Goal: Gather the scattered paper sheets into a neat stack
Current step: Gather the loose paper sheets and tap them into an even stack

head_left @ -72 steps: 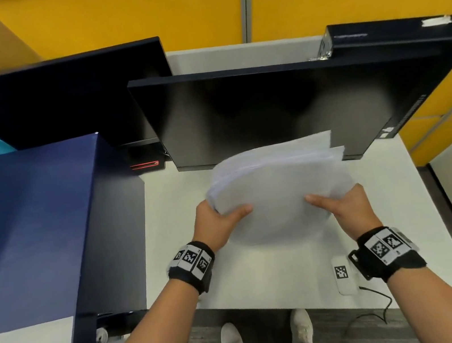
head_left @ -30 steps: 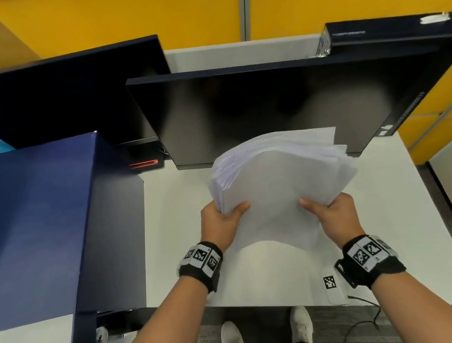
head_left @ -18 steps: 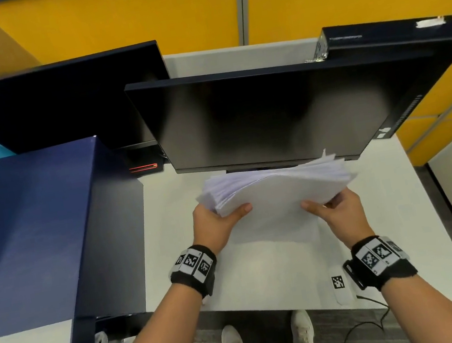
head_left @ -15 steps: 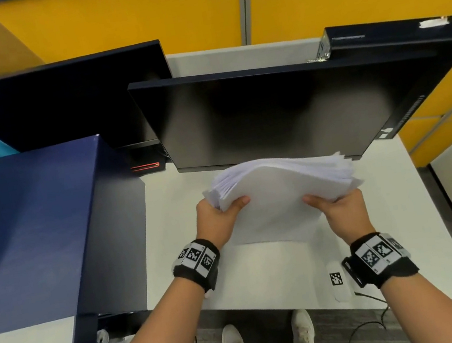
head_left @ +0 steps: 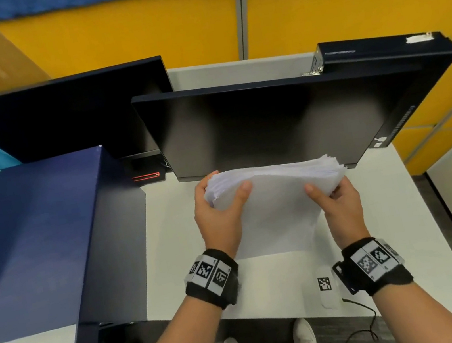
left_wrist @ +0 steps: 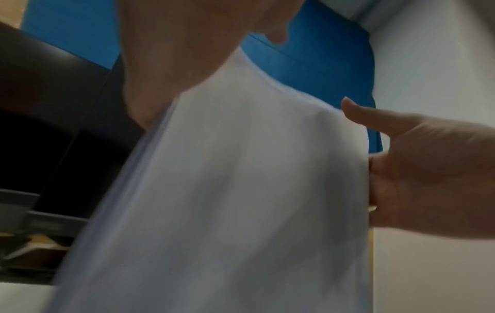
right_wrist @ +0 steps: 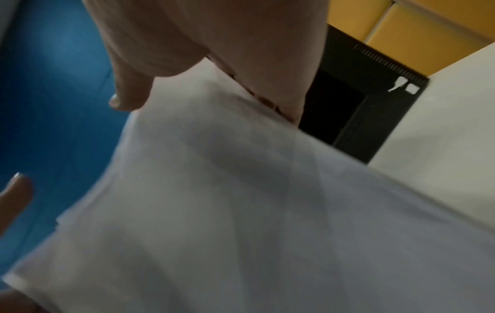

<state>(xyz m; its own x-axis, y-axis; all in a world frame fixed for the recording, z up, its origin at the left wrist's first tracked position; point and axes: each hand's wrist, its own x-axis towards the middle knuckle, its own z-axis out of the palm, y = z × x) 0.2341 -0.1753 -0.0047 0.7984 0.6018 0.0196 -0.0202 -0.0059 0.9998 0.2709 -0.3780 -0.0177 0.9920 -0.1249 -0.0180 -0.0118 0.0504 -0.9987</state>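
Paper stack (head_left: pixel 275 190) held above white desk (head_left: pixel 408 230), before dark monitor (head_left: pixel 270 122). Left hand (head_left: pixel 221 220) grips left edge, thumb on top. Right hand (head_left: pixel 341 206) pinches right edge. Expect light, limp, slippery sheets; far edges fanned. Grip both side edges, then tap lower edge on desk.

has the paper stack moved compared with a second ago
Yes. The paper stack, gripped by the left hand and right hand, has dropped: its top edge now only just overlaps the front monitor's bottom edge.
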